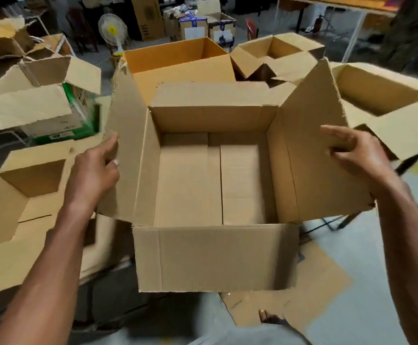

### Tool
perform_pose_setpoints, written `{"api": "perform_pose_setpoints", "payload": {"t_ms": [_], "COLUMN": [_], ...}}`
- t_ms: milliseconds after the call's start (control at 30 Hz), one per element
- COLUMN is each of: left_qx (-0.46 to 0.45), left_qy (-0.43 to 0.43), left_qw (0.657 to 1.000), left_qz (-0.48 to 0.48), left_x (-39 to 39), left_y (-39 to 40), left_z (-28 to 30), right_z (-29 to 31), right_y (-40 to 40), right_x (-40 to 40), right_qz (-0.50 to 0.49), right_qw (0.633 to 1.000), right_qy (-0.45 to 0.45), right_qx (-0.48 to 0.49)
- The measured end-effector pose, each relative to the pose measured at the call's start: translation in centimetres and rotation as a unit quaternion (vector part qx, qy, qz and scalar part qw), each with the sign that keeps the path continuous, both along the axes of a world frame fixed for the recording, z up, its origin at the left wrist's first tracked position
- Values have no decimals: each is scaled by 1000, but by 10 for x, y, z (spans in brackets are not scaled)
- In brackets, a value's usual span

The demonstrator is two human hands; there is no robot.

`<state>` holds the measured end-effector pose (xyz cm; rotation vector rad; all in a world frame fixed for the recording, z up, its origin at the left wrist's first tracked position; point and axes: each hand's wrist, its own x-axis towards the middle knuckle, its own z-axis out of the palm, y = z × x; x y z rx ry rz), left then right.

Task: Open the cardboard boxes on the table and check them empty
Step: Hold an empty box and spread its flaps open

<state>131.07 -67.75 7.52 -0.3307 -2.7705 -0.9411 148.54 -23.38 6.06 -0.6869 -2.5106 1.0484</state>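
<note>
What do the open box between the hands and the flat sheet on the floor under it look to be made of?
The open box looks like plain brown corrugated cardboard, matte and unprinted: faint flute lines run down its near wall, and the flap edges are ragged. The flat sheet on the floor seems the same brown board, scuffed and creased, though blur leaves its surface less certain.

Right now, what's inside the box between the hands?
Nothing visible inside the middle box: only its bare floor flaps. The near wall covers the floor's front strip.
</note>
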Motion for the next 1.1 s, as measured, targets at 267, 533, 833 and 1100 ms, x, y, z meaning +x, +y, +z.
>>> {"api": "perform_pose_setpoints", "payload": {"t_ms": [267,533,833,1100], "left_qx": [16,-30,-93,-111], "left_qy": [-23,-83,-83,-95], "left_qw": [982,950,912,901], "left_qz": [-185,-300,-390,-409], "left_x": [42,159,312,411], "left_y": [97,189,327,469], "left_z": [-5,-20,-54,-93], "right_z": [-40,-75,-107,-111], "right_y": [-2,31,105,192], "right_x": [167,335,508,596], "right_qz": [-242,-354,-417,-469], "right_qw": [969,930,897,862], "right_qy": [-29,-91,-147,-193], "right_qx": [35,26,1,15]}}
